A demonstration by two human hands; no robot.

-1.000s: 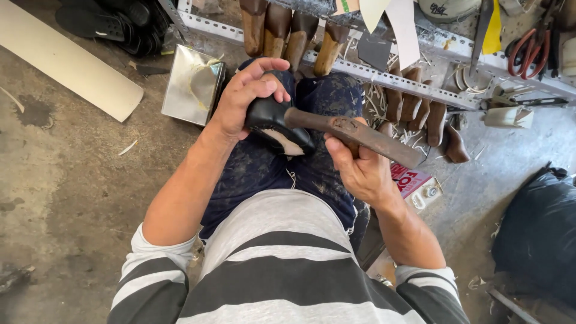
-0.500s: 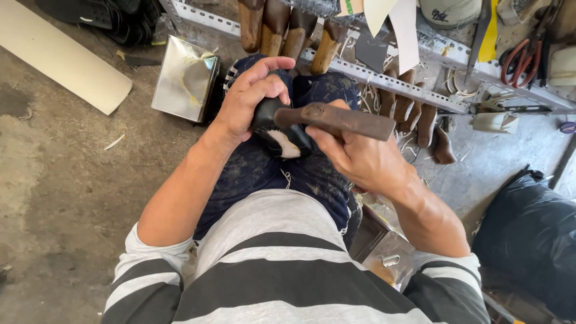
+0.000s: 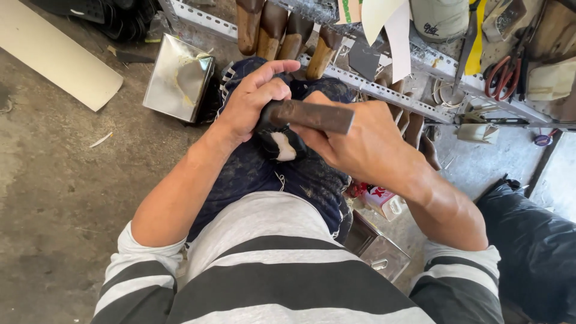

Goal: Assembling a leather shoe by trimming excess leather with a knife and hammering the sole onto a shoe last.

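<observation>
I sit with a dark blue cloth [image 3: 270, 174] over my lap. My left hand [image 3: 255, 99] grips a black shoe piece with a white inner patch [image 3: 281, 144] against my knee. My right hand [image 3: 354, 144] is closed around a rusty brown metal bar [image 3: 312, 115], a tool whose near end sticks out over my fingers. The bar's far end rests on the black piece right under my left thumb. Most of the black piece is hidden by both hands.
A metal rack [image 3: 384, 90] crosses ahead, with several wooden tool handles [image 3: 282, 30] and red-handled scissors [image 3: 504, 69]. A shiny tin box [image 3: 177, 78] stands at the left, a pale board [image 3: 54, 60] beyond it. A black bag [image 3: 534, 240] lies at the right, a small metal box [image 3: 378, 252] under my right elbow.
My right hand has swung the bar up and leftward, so it now lies more level across the black piece. The left hand has kept its grip.
</observation>
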